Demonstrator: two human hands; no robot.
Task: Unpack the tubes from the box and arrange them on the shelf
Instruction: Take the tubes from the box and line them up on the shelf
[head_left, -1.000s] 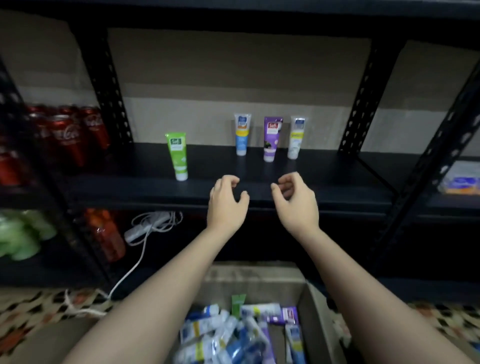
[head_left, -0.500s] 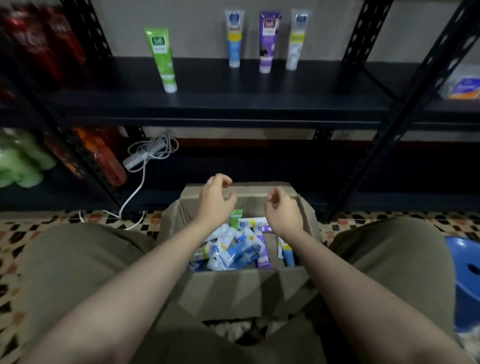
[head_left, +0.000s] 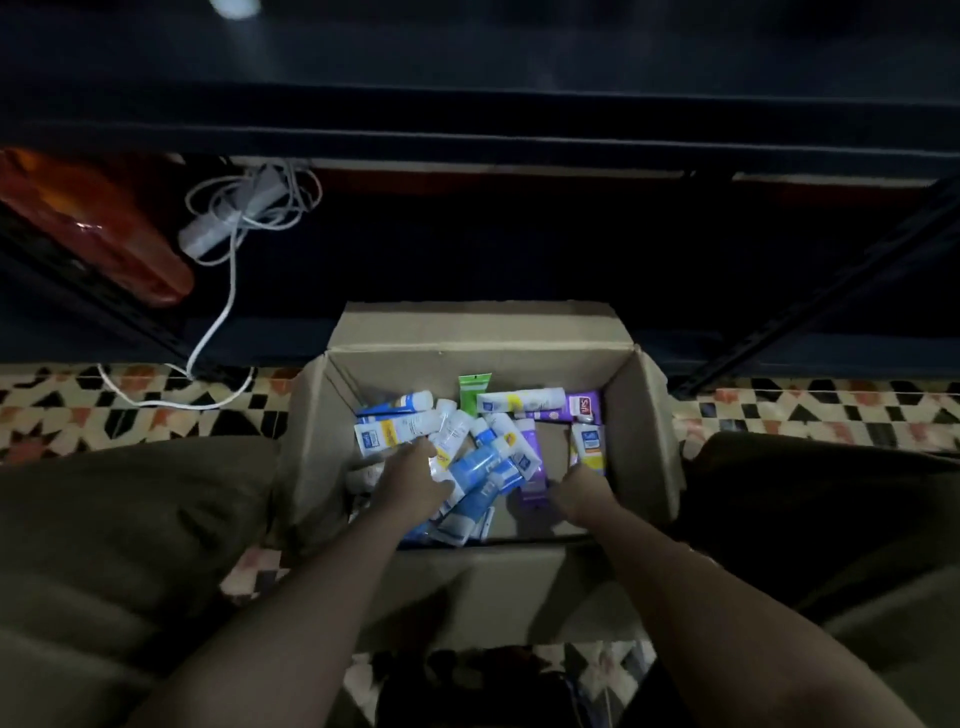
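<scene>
Head view first, and I start at the fingers: those of my left hand (head_left: 413, 475) are down among the tubes (head_left: 483, 457) in the box (head_left: 644, 431), reaching over the white and blue ones on the left of the pile. Their tips are hidden behind the back of the hand, so I cannot tell whether they are spread, pressed together or pinching a tube. My right hand (head_left: 582, 491) is in the box too, low on the right side, just beside a purple tube (head_left: 535, 462) and below a white tube with a yellow band (head_left: 589, 441) that leans on the right wall. Its fingers point down and away from me and I cannot read their state either; I cannot say that it holds anything.

Moving outward, the tubes lie jumbled in the bottom of the box, mostly white and blue, crossing one another. A green tube (head_left: 474, 389) stands on end against the far wall, and a purple one with white lettering (head_left: 584, 405) lies in the far right corner. The box is brown cardboard with its flaps folded out, and it sits on the patterned tile floor (head_left: 145, 410) between my knees, which are covered in olive cloth.

Beyond the box is the dark metal shelf (head_left: 467, 135), its front edge running across the top of the frame. On its lower level to the left lie a white power strip with a coiled cord (head_left: 234, 218) and an orange-red bottle (head_left: 104, 228), blurred.
</scene>
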